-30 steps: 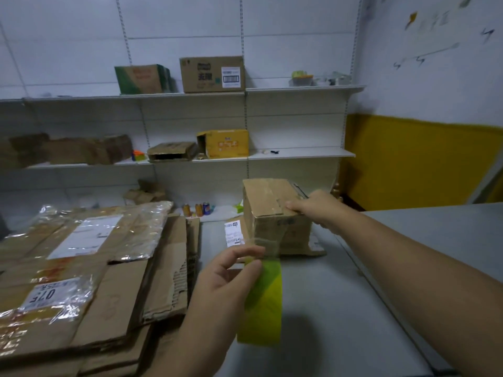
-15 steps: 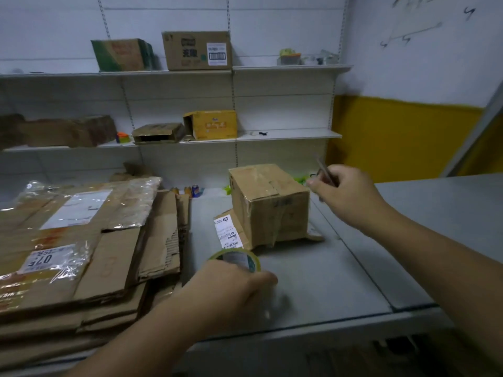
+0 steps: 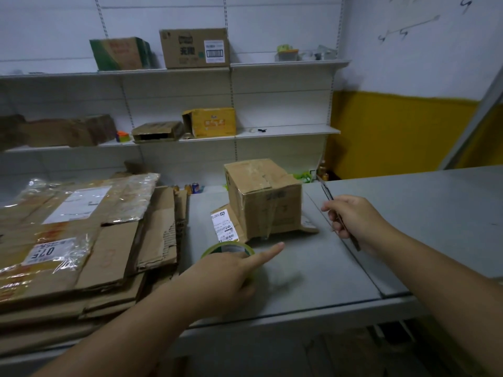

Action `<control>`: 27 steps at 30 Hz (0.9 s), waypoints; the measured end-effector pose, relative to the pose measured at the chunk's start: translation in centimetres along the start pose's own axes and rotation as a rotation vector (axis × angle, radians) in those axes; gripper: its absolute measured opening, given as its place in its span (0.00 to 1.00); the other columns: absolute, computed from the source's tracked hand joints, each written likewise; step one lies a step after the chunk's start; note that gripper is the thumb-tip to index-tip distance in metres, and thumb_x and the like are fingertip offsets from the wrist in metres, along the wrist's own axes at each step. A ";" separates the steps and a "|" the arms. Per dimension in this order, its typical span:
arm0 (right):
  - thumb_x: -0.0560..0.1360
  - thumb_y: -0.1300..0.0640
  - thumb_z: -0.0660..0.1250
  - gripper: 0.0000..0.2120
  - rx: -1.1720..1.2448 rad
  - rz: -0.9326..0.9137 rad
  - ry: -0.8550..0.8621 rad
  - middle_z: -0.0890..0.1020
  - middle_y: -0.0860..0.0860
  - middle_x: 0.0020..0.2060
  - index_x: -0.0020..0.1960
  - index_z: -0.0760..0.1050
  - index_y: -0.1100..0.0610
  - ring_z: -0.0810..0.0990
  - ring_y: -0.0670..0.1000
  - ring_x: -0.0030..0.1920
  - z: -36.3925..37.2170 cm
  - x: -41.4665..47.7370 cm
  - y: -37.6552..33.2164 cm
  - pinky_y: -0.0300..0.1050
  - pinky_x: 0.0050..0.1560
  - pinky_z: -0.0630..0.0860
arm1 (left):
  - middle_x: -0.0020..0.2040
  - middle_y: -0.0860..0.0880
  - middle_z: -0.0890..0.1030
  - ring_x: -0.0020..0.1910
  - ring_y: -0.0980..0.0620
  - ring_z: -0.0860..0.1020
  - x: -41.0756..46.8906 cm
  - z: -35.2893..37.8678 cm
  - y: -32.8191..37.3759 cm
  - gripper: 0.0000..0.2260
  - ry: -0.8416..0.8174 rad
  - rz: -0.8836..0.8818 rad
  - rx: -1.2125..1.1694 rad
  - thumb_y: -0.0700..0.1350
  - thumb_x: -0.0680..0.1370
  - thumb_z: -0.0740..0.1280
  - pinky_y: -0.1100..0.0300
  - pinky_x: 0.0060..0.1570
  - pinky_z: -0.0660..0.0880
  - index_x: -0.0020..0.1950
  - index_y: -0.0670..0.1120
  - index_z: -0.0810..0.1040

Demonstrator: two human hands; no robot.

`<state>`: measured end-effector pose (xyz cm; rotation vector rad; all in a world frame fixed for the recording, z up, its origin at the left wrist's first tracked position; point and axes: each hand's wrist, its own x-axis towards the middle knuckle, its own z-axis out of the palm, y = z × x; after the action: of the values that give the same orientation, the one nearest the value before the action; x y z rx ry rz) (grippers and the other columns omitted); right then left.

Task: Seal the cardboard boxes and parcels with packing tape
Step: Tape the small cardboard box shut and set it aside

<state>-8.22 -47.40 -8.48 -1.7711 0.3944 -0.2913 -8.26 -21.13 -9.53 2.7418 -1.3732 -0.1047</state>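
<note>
my L hand [image 3: 226,273] grips tape [image 3: 227,248], index out | my R hand [image 3: 352,217] pinches thin tool [image 3: 326,192] | box [image 3: 268,205] stands on counter [image 3: 313,273] behind tape

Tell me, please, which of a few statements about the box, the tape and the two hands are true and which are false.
1. The tape roll lies on the table, in front of the box. True.
2. The right hand is empty. False: it holds a thin dark tool.
3. The left hand rests on the tape roll. True.
4. The box stands on the cardboard stack. False: it stands on the table, to the right of the stack.
</note>
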 end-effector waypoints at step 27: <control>0.80 0.46 0.59 0.18 0.271 -0.146 0.182 0.73 0.51 0.30 0.36 0.70 0.55 0.73 0.50 0.34 7.8 5.9 -1.1 0.43 0.36 0.69 | 0.75 0.59 0.57 0.76 0.56 0.46 9.8 -1.3 -6.0 0.32 0.493 -0.236 -0.446 0.64 0.66 0.61 0.49 0.73 0.52 0.70 0.62 0.63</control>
<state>0.43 -42.69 -9.29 -1.5133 0.3373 -0.5853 2.50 -25.39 -9.12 2.3241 -0.7836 0.2131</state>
